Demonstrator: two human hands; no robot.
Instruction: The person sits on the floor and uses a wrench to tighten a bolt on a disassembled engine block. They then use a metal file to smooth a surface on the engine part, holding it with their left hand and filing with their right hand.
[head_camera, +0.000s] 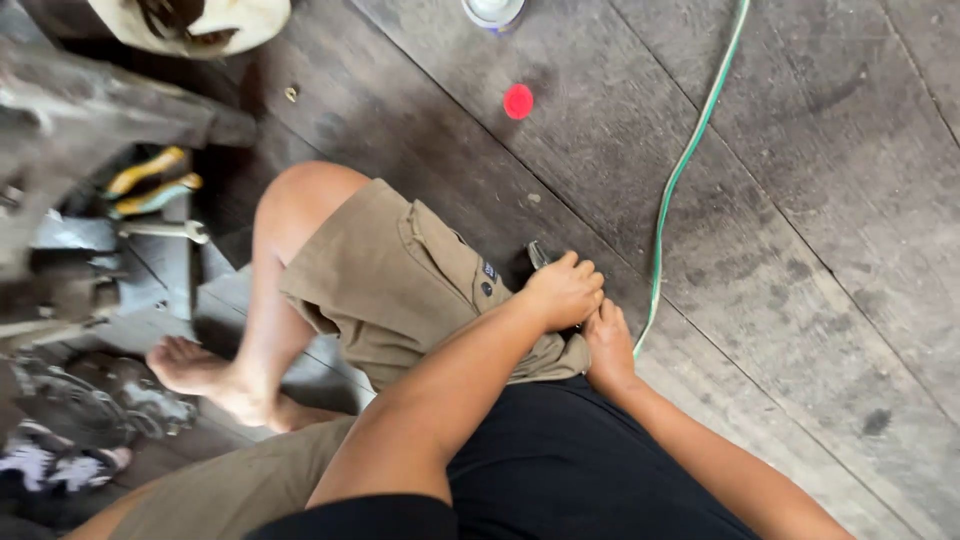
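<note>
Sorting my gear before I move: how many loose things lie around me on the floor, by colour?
Red: 1, round cap
Green: 1, cable
Yellow-handled: 1, pliers
Silver: 1, wrench
Total: 4

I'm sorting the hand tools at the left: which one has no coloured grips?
The bare metal wrench, lying just below the yellow-handled pliers and the green-and-yellow-handled pliers.

A dark, worn wooden plank floor fills the frame. On it, right of centre, runs a thin green cable; near the top centre lies a small round red cap; yellow-handled pliers lie at upper left.
</note>
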